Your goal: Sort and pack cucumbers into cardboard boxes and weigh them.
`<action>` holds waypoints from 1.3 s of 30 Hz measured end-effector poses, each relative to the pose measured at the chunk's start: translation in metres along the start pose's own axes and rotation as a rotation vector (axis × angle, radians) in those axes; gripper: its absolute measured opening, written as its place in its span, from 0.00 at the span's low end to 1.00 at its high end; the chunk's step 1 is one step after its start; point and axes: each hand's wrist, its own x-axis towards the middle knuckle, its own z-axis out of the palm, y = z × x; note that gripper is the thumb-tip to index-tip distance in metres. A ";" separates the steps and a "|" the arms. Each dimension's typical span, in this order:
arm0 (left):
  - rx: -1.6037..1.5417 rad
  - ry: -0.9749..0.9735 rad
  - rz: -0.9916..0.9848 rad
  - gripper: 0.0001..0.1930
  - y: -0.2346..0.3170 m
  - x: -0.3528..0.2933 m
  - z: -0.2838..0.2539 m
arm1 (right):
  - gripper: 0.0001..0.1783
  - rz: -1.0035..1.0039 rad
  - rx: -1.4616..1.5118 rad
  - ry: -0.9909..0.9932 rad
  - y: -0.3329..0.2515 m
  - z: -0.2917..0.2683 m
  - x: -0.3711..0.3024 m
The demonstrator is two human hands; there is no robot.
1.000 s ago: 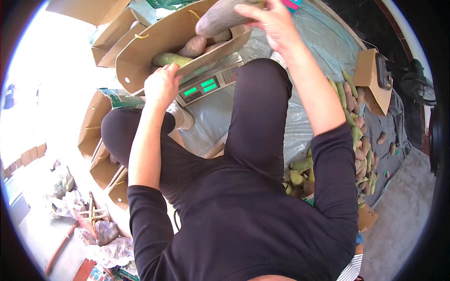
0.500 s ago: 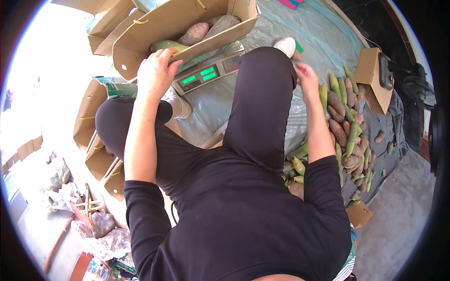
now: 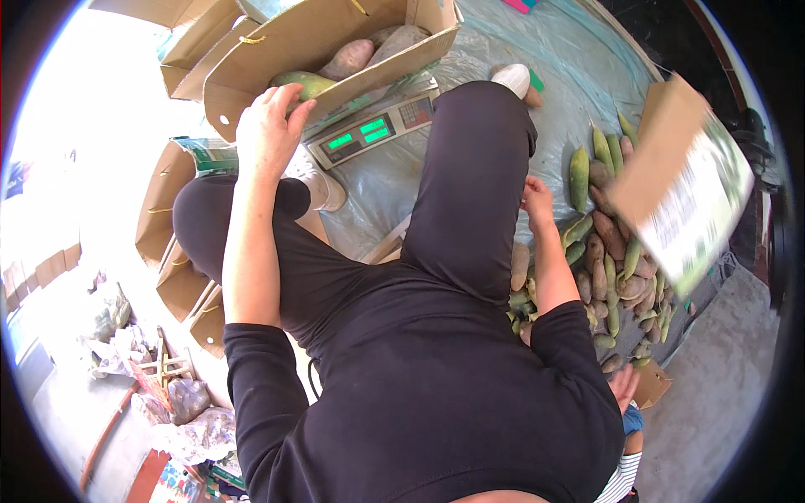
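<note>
An open cardboard box (image 3: 377, 74) sits on a digital scale (image 3: 373, 130) with lit green displays. Inside lie a long green radish-like vegetable (image 3: 306, 85) and large pinkish-brown tubers (image 3: 348, 59) that look like sweet potatoes. My left hand (image 3: 272, 130) is at the box's near rim, fingers loosely bent over it by the green vegetable, thumb apart. Beside my right knee is my right hand (image 3: 537, 204), its fingers slightly curled and apart, with nothing visible in them. To its right spreads a pile of tubers (image 3: 608, 235) and green vegetables (image 3: 579, 178).
A blurred cardboard box with a white and green printed side (image 3: 692, 184) is over the pile's right. Another person's hand (image 3: 625, 386) shows at lower right. Cardboard boxes (image 3: 159, 218) stand at my left; plastic bags (image 3: 189, 398) lie lower left. Plastic sheeting (image 3: 495, 33) covers the floor ahead.
My right hand has dropped toward me, beside the knee. My left hand has shifted slightly left along the rim. The printed box has come into view swinging, and another person's hand has appeared.
</note>
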 end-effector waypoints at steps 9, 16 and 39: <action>-0.116 0.113 -0.056 0.12 -0.006 0.000 -0.027 | 0.13 -0.320 0.064 -0.152 -0.076 0.020 0.017; -0.252 0.279 -0.408 0.12 -0.046 -0.037 -0.097 | 0.16 -0.430 0.032 -0.156 -0.131 0.015 0.009; 0.452 -0.139 -0.901 0.33 -0.146 -0.298 -0.080 | 0.39 -0.596 -0.772 -0.151 -0.365 0.182 0.027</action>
